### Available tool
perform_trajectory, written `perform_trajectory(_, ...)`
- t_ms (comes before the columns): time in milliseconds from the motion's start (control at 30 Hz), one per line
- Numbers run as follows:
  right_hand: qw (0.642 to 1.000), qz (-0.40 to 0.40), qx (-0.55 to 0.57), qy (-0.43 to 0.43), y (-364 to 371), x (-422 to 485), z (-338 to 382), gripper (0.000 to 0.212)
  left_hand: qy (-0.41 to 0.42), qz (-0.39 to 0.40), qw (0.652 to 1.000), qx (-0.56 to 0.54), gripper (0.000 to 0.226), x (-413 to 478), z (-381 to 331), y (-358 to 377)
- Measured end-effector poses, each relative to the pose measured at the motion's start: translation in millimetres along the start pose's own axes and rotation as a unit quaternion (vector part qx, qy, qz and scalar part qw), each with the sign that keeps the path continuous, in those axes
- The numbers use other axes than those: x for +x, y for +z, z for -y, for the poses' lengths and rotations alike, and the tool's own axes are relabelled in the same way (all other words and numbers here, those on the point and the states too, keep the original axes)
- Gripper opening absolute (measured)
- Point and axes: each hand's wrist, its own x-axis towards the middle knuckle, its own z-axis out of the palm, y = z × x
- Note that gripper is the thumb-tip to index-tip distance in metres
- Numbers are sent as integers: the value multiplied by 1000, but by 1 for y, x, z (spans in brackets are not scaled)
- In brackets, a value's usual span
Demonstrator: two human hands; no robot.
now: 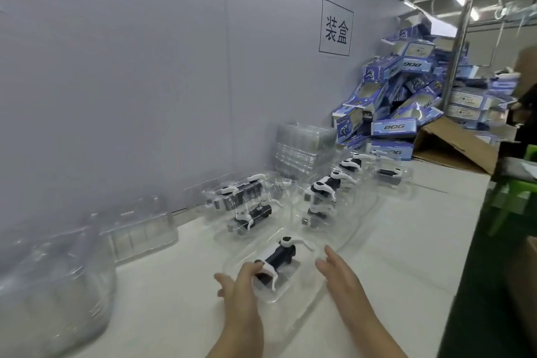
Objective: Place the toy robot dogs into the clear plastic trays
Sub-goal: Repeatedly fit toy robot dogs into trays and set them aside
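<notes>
The head camera looks down at a white table (392, 241) where a toy dog (276, 260), black and white, lies in a clear tray (293, 293) between the two hands. The left hand (241, 282) rests its fingers on the near end of the dog and seems to push it down into the tray; whether it pinches the dog or only presses on it, I cannot tell. The right hand (340, 273) is spread, fingers loose, just beside the right rim of the tray, and it holds nothing.

I judge that the step is to seat the dog fully in its hollow. To do it well, the right hand should steady the tray wall while the left presses evenly, so the thin white legs do not catch on the edge.

Beyond the hands, more filled trays (250, 206) stand close together. Further off to the right of them are a stack of empty trays (302, 145) and a heap of blue boxes (401, 102). To the left of the left hand, empty shells (139, 229) lie near the grey wall (145, 67). The table edge is near on the right side. Open room remains mainly on the bare table right of the right hand.
</notes>
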Motion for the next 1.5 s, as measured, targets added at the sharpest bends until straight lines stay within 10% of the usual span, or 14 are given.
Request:
perform_trajectory(133, 1000, -9, -19, -16, 0, 40, 11, 59, -20, 25, 999, -43, 99, 16, 8, 44)
perform_trajectory(300, 997, -70, 22, -17, -2, 57, -3, 54, -51, 10, 992, -113, 131, 36, 7, 76)
perform_trajectory(833, 976, -116, -82, -164, 1, 60, -26, 55, -58, 6, 997, -47, 92, 32, 5, 91)
perform_trajectory(1100, 910, -119, -170, -359, 39, 17, 7, 56, 257, -134, 956, -38, 43, -10, -96, -77)
perform_trajectory(1267, 787, 58, -171, -590, 139, -26, 33, 27, 424, -350, 829, 100, 78, 0, -147, -208)
perform_trajectory(1500, 753, 256, -349, -496, 332, -66, 88, 49, 322, -208, 880, 282, 157, 29, -149, -317)
